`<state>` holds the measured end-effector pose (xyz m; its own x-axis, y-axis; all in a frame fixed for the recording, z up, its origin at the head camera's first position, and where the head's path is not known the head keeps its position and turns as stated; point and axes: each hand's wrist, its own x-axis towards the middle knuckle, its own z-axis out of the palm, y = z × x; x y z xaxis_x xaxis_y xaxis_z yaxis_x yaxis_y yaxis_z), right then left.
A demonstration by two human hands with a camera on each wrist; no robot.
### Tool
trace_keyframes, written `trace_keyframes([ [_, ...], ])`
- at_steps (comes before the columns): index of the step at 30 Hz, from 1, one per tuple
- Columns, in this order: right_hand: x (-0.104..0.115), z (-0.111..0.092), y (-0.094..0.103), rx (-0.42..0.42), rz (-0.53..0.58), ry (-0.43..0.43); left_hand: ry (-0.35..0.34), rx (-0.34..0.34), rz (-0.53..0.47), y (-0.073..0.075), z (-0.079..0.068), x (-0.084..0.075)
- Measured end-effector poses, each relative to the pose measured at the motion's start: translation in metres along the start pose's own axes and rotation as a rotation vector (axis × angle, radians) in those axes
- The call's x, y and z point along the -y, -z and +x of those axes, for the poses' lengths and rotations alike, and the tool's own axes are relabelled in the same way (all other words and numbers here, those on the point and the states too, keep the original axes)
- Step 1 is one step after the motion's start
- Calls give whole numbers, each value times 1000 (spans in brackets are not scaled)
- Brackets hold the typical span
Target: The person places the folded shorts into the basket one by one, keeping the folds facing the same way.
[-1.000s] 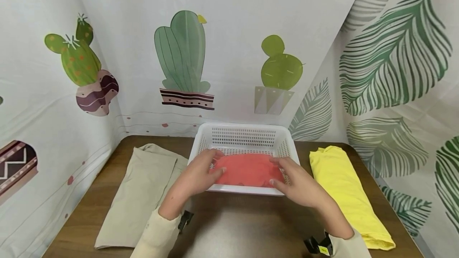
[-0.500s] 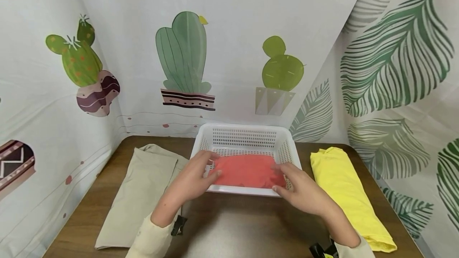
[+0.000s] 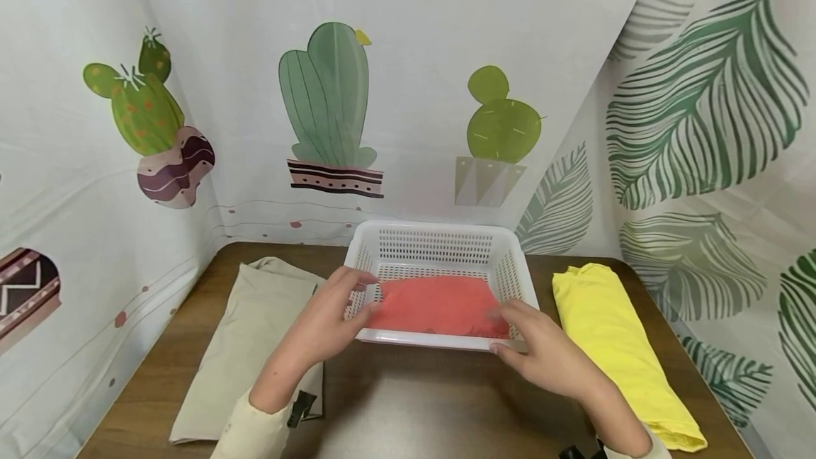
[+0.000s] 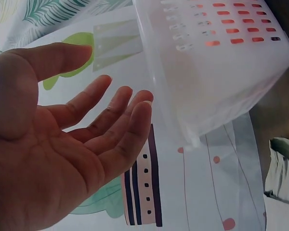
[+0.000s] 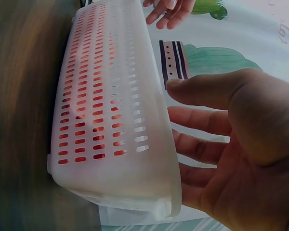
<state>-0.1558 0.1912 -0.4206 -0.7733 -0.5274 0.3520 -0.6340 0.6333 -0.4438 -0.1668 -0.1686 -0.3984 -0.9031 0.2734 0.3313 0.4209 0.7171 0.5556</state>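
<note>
A folded red cloth [image 3: 440,305] lies inside a white slotted plastic basket [image 3: 433,341]. My left hand [image 3: 328,314] hovers over the basket's left front corner, its fingers loosely bent. In the left wrist view that hand [image 4: 86,134] has a bare palm and nothing in its fingers, with the basket wall [image 4: 192,86] beside the fingertips. At the opposite front corner is my right hand [image 3: 542,349], fingers over the rim near the cloth's right end. From the right wrist, the right hand [image 5: 231,144] shows spread thumb and fingers at the rim, holding nothing.
A folded beige-grey garment [image 3: 248,346] lies left of the basket on the brown wooden table [image 3: 433,402]. To the right is a folded yellow garment [image 3: 621,346]. A white curtain [image 3: 414,91] printed with cacti hangs behind the table.
Both hands have drawn apart and away from the red cloth's ends, the left one towards the left and the right one towards the right and nearer. The cloth stays in the basket.
</note>
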Motion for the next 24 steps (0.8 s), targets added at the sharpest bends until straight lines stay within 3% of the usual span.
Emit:
trace_keyframes([
  [18, -1, -10, -2, -62, -105, 55, 46, -18, 0, 16, -13, 12],
  [24, -2, -13, -1, -85, -89, 78, 61, -11, 0, 22, -18, 20],
])
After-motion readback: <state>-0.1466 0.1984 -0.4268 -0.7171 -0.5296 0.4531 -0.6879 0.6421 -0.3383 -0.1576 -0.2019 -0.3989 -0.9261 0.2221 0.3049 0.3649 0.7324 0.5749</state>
